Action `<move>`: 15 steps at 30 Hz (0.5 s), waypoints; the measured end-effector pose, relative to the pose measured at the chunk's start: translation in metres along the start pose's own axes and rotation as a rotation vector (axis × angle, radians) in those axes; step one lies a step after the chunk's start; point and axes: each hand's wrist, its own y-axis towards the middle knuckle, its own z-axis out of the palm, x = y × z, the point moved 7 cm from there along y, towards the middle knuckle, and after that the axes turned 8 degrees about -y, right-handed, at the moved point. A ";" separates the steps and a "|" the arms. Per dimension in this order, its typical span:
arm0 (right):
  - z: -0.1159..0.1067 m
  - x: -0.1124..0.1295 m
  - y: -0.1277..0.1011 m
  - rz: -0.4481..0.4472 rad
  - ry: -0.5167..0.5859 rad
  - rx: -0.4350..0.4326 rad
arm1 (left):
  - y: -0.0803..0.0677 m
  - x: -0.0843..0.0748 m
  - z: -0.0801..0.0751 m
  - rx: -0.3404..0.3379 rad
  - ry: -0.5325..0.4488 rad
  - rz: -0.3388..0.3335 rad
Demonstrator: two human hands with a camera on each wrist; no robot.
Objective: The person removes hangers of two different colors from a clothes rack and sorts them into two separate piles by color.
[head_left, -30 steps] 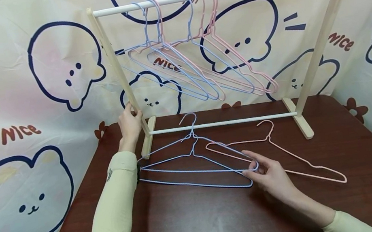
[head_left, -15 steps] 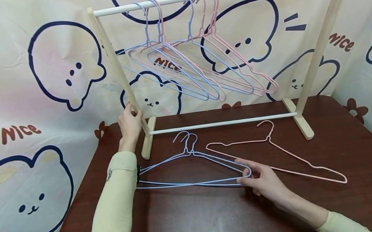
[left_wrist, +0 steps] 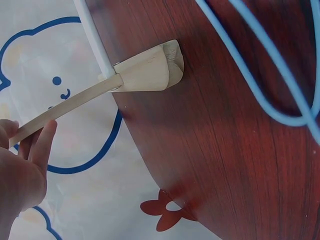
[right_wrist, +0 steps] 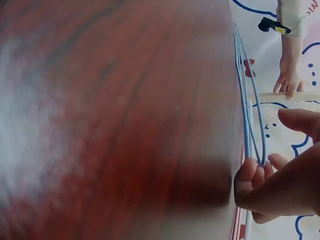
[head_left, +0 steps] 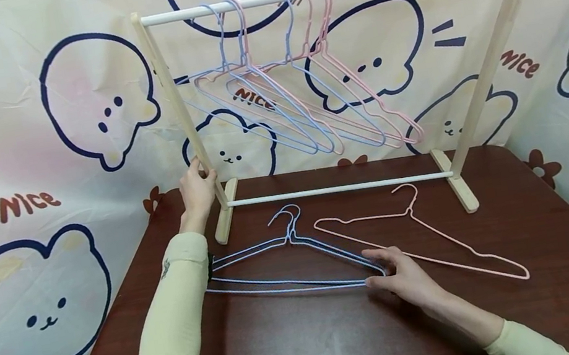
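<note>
Pinching blue hangers (head_left: 282, 266) — right hand (head_left: 399, 276), seemingly mid-table (head_left: 313, 348).

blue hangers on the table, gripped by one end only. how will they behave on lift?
Thin wire, so the blue hangers are probably light but springy. The right hand pinches only one end, so the far end would likely sag or swing. Two lie stacked; they may splay or snag.

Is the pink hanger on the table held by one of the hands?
No, the pink hanger lies free on the table, while the right hand pinches the blue hangers.
</note>
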 end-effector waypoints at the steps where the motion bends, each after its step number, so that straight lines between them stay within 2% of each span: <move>1: -0.001 0.000 0.000 -0.001 -0.012 -0.002 | 0.000 0.000 0.000 -0.002 0.001 0.000; 8: -0.008 0.002 -0.001 -0.025 -0.042 -0.012 | 0.000 0.000 0.000 -0.004 -0.004 0.004; 15: -0.029 0.024 -0.005 -0.184 -0.072 -0.116 | 0.000 0.000 -0.001 -0.006 -0.009 0.005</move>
